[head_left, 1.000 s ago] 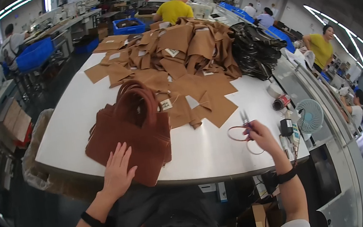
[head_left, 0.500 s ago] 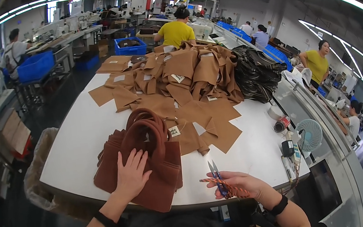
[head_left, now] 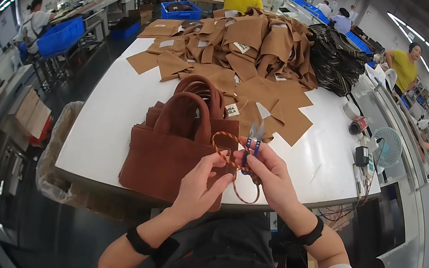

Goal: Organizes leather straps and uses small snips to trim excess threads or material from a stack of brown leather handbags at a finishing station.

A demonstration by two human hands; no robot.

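Observation:
Above the table's near edge my two hands are close together. My right hand (head_left: 272, 172) is closed round small scissors (head_left: 254, 134) with blue handles, their blades pointing away from me. A loop of orange and dark striped cord (head_left: 227, 133) hangs about the scissors, and its lower end curves under my right fingers. My left hand (head_left: 200, 188) has its fingertips pinched on the cord's left side; the thumb partly hides the grip. Behind and left of my hands, a stack of reddish-brown leather handbag pieces with round handles (head_left: 166, 155) lies on the white table (head_left: 98, 144).
Tan bag pieces (head_left: 243, 67) are heaped at the back, beside black glossy material (head_left: 338, 55). At the right stand a small fan (head_left: 386, 147), a can (head_left: 358, 126) and a power strip. A lined bin (head_left: 61, 158) is at the left. People in yellow tops work beyond.
My left hand has come off the brown leather stack to the cord beside my right hand. The cord, bunched in my right hand before, now hangs in a loop. The view has shifted downward.

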